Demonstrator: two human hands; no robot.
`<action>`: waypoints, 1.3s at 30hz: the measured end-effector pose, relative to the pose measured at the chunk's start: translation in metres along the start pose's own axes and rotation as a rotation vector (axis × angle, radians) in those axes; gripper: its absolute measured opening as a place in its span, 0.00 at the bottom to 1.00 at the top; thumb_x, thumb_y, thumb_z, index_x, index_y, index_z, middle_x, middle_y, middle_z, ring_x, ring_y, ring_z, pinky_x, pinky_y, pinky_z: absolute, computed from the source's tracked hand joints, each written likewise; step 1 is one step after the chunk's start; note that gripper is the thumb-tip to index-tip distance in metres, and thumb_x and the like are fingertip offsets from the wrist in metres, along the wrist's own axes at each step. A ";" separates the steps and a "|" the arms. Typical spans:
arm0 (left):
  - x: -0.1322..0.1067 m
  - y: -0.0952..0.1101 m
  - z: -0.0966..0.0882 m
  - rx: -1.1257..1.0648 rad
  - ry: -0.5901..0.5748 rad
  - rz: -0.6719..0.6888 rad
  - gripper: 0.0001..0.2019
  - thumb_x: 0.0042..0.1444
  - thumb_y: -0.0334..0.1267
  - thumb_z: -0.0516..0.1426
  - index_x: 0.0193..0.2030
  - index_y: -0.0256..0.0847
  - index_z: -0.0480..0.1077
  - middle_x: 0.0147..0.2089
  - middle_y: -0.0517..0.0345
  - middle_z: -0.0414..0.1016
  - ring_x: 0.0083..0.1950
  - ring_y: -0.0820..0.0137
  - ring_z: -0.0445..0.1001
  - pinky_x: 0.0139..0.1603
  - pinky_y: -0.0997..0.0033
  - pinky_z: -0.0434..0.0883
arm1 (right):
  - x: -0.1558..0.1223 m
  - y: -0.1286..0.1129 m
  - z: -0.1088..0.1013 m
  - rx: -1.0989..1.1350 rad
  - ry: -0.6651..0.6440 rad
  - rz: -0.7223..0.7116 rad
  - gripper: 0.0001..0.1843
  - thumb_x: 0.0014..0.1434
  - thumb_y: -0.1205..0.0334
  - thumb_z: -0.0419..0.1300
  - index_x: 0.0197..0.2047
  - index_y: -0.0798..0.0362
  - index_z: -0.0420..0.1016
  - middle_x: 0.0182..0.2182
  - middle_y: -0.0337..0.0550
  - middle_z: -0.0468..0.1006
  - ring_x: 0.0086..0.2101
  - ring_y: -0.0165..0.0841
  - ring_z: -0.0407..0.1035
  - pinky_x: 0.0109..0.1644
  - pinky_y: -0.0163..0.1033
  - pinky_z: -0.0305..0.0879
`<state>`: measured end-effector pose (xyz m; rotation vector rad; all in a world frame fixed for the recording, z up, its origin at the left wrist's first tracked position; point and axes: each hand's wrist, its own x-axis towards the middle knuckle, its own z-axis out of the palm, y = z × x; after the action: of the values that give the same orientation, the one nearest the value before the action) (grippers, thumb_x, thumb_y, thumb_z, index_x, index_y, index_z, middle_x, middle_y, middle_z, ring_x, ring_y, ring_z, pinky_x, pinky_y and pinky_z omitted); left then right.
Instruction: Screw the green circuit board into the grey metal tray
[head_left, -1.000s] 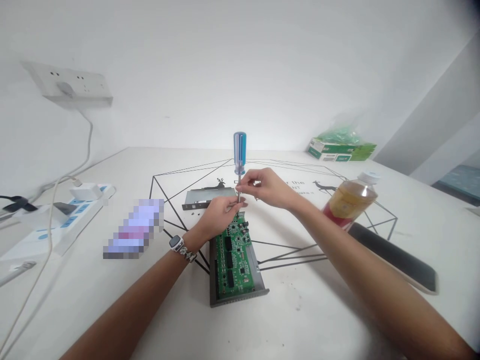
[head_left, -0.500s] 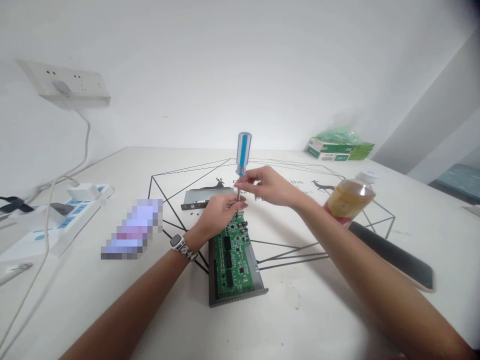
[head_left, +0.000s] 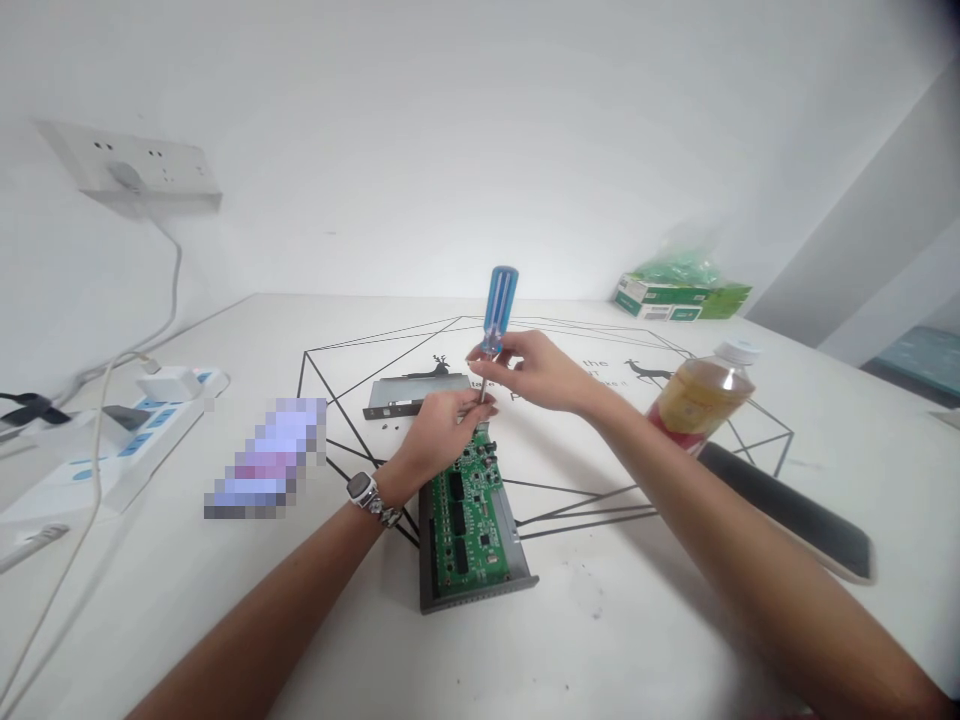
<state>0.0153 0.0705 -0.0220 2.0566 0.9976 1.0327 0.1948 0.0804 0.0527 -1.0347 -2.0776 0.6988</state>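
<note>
A screwdriver [head_left: 500,310] with a clear and blue handle stands almost upright, its top leaning slightly right. My right hand [head_left: 534,372] pinches it at the base of the handle. My left hand [head_left: 450,432] has its fingertips at the steel shaft, which hides the tip. Below both hands lies a green circuit board [head_left: 466,530] in an open grey metal chassis [head_left: 517,545]. My left hand is just above the board's far end. A watch sits on my left wrist.
A metal plate [head_left: 416,397] and several small screws [head_left: 387,425] lie beyond the board. A juice bottle [head_left: 701,405] and a dark pad [head_left: 784,510] are on the right. A power strip [head_left: 112,455] and cables are on the left, with a pixelated object [head_left: 266,458] beside them.
The screwdriver handle now leans further right and sits slightly higher. Both hands have shifted slightly with it, and the view has barely moved.
</note>
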 end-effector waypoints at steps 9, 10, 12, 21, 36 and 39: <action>0.000 0.005 0.003 -0.039 0.099 -0.018 0.11 0.66 0.44 0.57 0.40 0.38 0.77 0.42 0.51 0.84 0.43 0.59 0.82 0.46 0.62 0.77 | 0.002 0.004 0.019 0.004 0.218 0.105 0.21 0.55 0.47 0.70 0.22 0.52 0.71 0.21 0.38 0.73 0.25 0.31 0.65 0.31 0.41 0.60; 0.000 0.005 0.002 -0.052 0.085 -0.023 0.12 0.66 0.44 0.57 0.39 0.38 0.77 0.41 0.51 0.84 0.43 0.59 0.83 0.46 0.61 0.78 | 0.002 0.003 0.018 0.002 0.220 0.099 0.21 0.56 0.46 0.69 0.23 0.52 0.72 0.23 0.40 0.75 0.27 0.32 0.67 0.32 0.41 0.62; 0.001 0.005 0.000 -0.060 0.048 -0.017 0.13 0.67 0.43 0.56 0.38 0.38 0.77 0.41 0.50 0.85 0.45 0.59 0.83 0.47 0.61 0.78 | 0.003 -0.001 0.010 0.051 0.152 0.051 0.18 0.58 0.45 0.67 0.32 0.52 0.77 0.33 0.44 0.80 0.34 0.36 0.72 0.37 0.43 0.66; 0.002 -0.006 -0.002 -0.084 -0.028 0.005 0.13 0.69 0.41 0.54 0.48 0.37 0.77 0.48 0.47 0.84 0.51 0.60 0.83 0.55 0.57 0.78 | 0.004 -0.006 0.003 0.217 0.224 0.025 0.18 0.55 0.47 0.71 0.31 0.50 0.72 0.30 0.40 0.77 0.31 0.32 0.68 0.35 0.42 0.64; -0.001 -0.004 0.001 -0.067 -0.019 -0.004 0.14 0.70 0.45 0.53 0.45 0.39 0.76 0.48 0.48 0.84 0.53 0.57 0.82 0.53 0.57 0.77 | 0.001 -0.013 0.008 0.054 0.314 -0.015 0.19 0.56 0.48 0.70 0.29 0.50 0.67 0.28 0.39 0.73 0.31 0.33 0.67 0.35 0.41 0.63; -0.002 -0.003 0.001 -0.058 -0.013 -0.009 0.15 0.70 0.47 0.53 0.42 0.39 0.77 0.46 0.49 0.85 0.52 0.57 0.82 0.53 0.58 0.77 | 0.001 -0.014 0.010 0.020 0.344 0.005 0.17 0.58 0.47 0.68 0.34 0.50 0.69 0.32 0.41 0.75 0.33 0.34 0.68 0.35 0.41 0.64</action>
<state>0.0142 0.0703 -0.0259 2.0077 0.9578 1.0304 0.1801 0.0726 0.0565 -1.0667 -1.7678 0.5020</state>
